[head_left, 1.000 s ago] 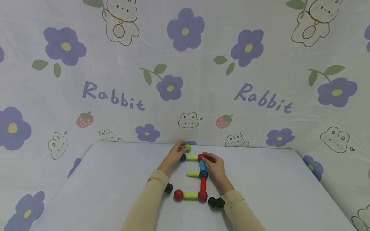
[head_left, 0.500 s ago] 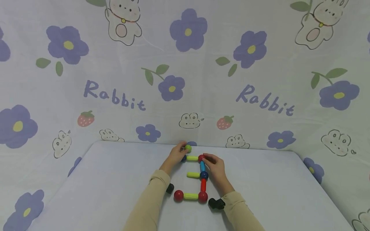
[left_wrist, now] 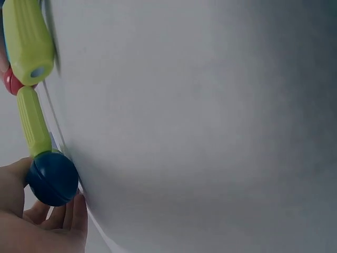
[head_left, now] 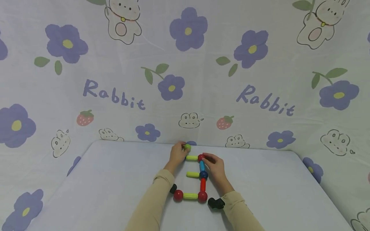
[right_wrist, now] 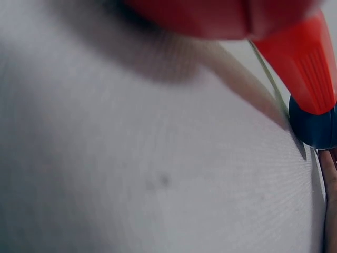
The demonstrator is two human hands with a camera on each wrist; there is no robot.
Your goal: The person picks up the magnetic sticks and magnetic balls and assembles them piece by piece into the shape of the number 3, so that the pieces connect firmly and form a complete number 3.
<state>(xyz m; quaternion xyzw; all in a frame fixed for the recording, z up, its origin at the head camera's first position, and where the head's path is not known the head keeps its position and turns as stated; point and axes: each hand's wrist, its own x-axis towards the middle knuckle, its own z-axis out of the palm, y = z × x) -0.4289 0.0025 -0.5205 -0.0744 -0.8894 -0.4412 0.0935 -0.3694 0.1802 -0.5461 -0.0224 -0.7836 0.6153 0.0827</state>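
A figure of balls and rods lies on the white table. My left hand (head_left: pixel 178 154) pinches a small green ball (head_left: pixel 188 147) at the far end. Right by this hand, a dark blue ball (left_wrist: pixel 52 179) ends the far yellow-green rod (head_left: pixel 192 158); the hand hides it in the head view. My right hand (head_left: pixel 215 165) holds the red ball (head_left: pixel 200 157) at the far right corner. From there a light blue rod (head_left: pixel 202 166) leads to another dark blue ball (head_left: pixel 203 174), which carries a yellow-green rod (head_left: pixel 192 174) pointing left with a free end.
A red rod (head_left: pixel 203 185) runs nearer to a red corner ball (head_left: pixel 202 196). A yellow-green rod (head_left: pixel 190 196) joins it to a red ball (head_left: pixel 178 195). Black wrist cameras sit close beside the near balls. A patterned cloth (head_left: pixel 199 106) hangs behind the table (head_left: pixel 95 186).
My left hand has shifted slightly right and now covers the far blue ball in the head view. The green ball stays at its fingertips. My right hand keeps its place on the red ball.
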